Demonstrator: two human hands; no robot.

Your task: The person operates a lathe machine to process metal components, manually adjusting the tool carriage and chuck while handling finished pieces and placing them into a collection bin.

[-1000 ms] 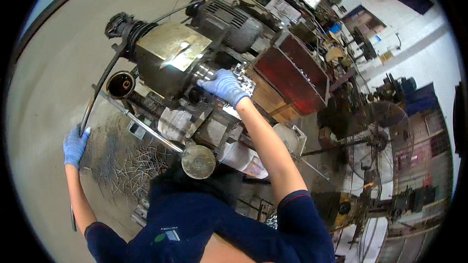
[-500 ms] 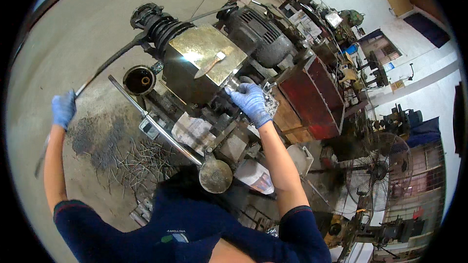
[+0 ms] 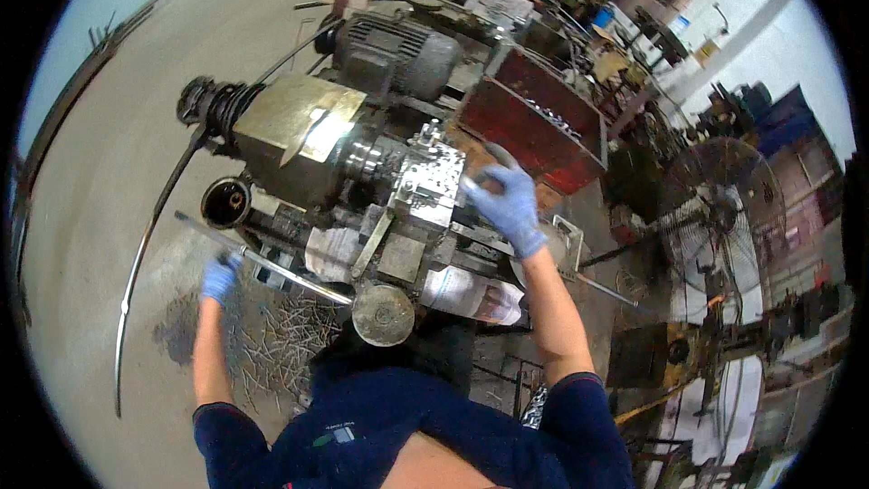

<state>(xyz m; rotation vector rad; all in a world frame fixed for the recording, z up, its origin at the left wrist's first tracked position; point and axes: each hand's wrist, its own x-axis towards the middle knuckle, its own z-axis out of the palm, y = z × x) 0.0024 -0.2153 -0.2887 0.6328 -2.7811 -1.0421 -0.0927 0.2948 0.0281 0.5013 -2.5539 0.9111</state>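
Both my hands wear pale blue gloves. My left hand [image 3: 220, 278] is low on the left, its curled fingers right beside a shiny metal bar [image 3: 294, 278]; whether they grip it I cannot tell. To the right, my right hand [image 3: 509, 208] is beside a chip-covered metal block [image 3: 429, 183] on the machine, blurred, with thumb and fingers apart and nothing plainly held. Left of that block is a bright round spindle part [image 3: 364, 159]. A brush [image 3: 303, 138] lies on the brass-coloured housing [image 3: 272, 113]. A long bent lever [image 3: 145, 249] slants down at the far left.
Behind the housing sits a dark motor [image 3: 394, 50]. A red metal box [image 3: 534, 122] stands beyond my right hand, and a caged fan [image 3: 721, 199] farther right. A round cup [image 3: 226, 202] and a round plate [image 3: 383, 315] flank the bar. Thin metal rods [image 3: 285, 341] litter the floor.
My left hand has let go of the long lever and moved right to the shiny bar. My right hand has left the spindle, moving right. The view has shifted.
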